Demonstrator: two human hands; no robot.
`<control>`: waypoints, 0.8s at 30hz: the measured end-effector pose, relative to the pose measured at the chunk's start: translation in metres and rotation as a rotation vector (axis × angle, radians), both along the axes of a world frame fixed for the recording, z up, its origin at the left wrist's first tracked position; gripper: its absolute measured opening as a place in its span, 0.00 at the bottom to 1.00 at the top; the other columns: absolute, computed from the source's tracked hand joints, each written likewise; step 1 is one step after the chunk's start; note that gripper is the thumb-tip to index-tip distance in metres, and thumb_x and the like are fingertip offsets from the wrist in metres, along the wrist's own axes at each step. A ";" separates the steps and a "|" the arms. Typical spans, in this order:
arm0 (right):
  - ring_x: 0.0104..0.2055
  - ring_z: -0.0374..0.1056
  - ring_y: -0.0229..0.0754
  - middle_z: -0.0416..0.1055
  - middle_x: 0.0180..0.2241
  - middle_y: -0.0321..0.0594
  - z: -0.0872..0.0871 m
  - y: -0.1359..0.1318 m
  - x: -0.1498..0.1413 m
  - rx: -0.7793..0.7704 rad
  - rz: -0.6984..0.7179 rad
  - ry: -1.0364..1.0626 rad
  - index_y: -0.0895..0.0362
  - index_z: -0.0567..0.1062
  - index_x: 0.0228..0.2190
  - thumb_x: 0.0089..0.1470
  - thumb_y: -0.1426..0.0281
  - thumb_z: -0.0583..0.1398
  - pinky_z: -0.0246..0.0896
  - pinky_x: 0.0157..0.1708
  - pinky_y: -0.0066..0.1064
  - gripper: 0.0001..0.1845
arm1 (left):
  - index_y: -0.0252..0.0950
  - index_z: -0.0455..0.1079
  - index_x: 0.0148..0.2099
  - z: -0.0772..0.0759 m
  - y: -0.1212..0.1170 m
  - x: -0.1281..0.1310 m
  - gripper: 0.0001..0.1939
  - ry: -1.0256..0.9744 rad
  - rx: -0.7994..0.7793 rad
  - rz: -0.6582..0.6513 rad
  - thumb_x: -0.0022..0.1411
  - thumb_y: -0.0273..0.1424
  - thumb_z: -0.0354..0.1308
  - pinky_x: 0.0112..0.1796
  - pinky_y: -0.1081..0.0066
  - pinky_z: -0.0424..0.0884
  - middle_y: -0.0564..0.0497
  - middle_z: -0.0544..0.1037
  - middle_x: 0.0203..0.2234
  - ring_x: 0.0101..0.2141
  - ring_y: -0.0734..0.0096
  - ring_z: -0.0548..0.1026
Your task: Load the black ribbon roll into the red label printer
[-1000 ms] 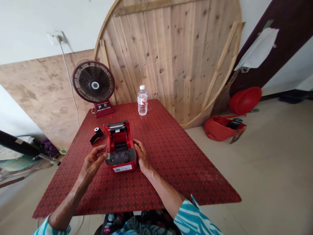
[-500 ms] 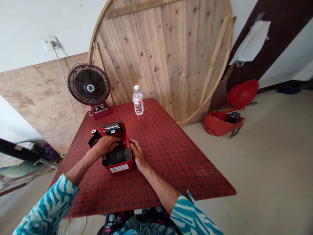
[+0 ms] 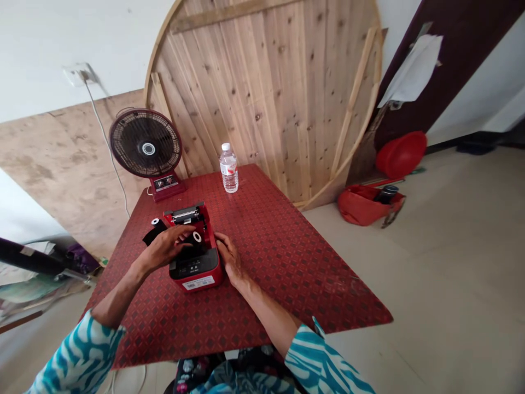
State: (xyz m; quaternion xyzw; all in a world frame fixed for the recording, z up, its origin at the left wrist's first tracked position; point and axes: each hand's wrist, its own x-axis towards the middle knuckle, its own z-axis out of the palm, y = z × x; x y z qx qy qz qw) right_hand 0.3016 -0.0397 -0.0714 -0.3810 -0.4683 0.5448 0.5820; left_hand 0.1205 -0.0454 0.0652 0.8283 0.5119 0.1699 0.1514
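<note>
A red and black label printer (image 3: 200, 279) stands on the table with its lid raised. My left hand (image 3: 164, 249) reaches in over its left side, fingers and thumb curled round a black ribbon roll (image 3: 197, 237) whose white core end faces up to the right. Part of this roll is hidden by the fingers. Against the printer's right wall rests my right hand (image 3: 230, 257), fingers bent along its edge, steadying contact. Left of the printer lies another black roll with a white core (image 3: 155, 221), with black film (image 3: 151, 235) hanging loose beside it.
A water bottle (image 3: 229, 169) and a dark red fan (image 3: 145, 148) stand at the back of the red patterned table (image 3: 287, 257). Behind leans a large round wooden board (image 3: 262, 98). On the floor at right are a red bag (image 3: 356, 207) and a red basin (image 3: 402, 156).
My left hand has lifted and tilted the black roll, so its white core end now shows. The printer's front panel, covered by black material before, is now exposed. My right hand stays in place.
</note>
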 end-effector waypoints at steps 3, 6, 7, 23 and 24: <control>0.53 0.65 0.45 0.73 0.48 0.37 -0.001 -0.001 0.001 0.001 -0.001 0.002 0.49 0.74 0.46 0.56 0.58 0.55 0.57 0.54 0.39 0.18 | 0.40 0.72 0.53 0.008 -0.032 -0.021 0.21 -0.165 0.049 0.079 0.58 0.40 0.58 0.45 0.63 0.72 0.47 0.79 0.43 0.41 0.61 0.77; 0.53 0.65 0.45 0.73 0.48 0.38 0.000 -0.002 0.001 -0.011 -0.005 0.017 0.49 0.74 0.45 0.55 0.58 0.56 0.57 0.54 0.39 0.18 | 0.38 0.72 0.52 0.011 -0.064 -0.055 0.26 -0.412 -0.034 0.296 0.54 0.44 0.63 0.44 0.62 0.74 0.45 0.80 0.39 0.39 0.58 0.78; 0.53 0.65 0.45 0.73 0.48 0.38 0.001 -0.002 0.001 -0.018 -0.008 0.023 0.49 0.74 0.45 0.55 0.58 0.56 0.57 0.54 0.39 0.18 | 0.37 0.72 0.50 0.010 -0.072 -0.068 0.27 -0.516 -0.031 0.395 0.50 0.46 0.65 0.42 0.61 0.75 0.46 0.81 0.37 0.38 0.57 0.78; 0.55 0.65 0.48 0.73 0.49 0.39 0.006 -0.006 0.005 -0.074 0.004 0.045 0.51 0.74 0.44 0.53 0.57 0.57 0.58 0.53 0.41 0.19 | 0.35 0.70 0.38 -0.080 -0.021 -0.137 0.29 -0.582 -0.008 0.691 0.38 0.49 0.67 0.39 0.61 0.75 0.47 0.81 0.31 0.35 0.56 0.79; 0.55 0.65 0.48 0.73 0.49 0.39 0.007 -0.006 0.005 -0.078 0.002 0.048 0.51 0.74 0.44 0.53 0.57 0.57 0.58 0.53 0.40 0.19 | 0.35 0.70 0.39 -0.081 -0.021 -0.137 0.29 -0.580 -0.008 0.701 0.38 0.49 0.67 0.39 0.61 0.75 0.47 0.81 0.31 0.35 0.56 0.79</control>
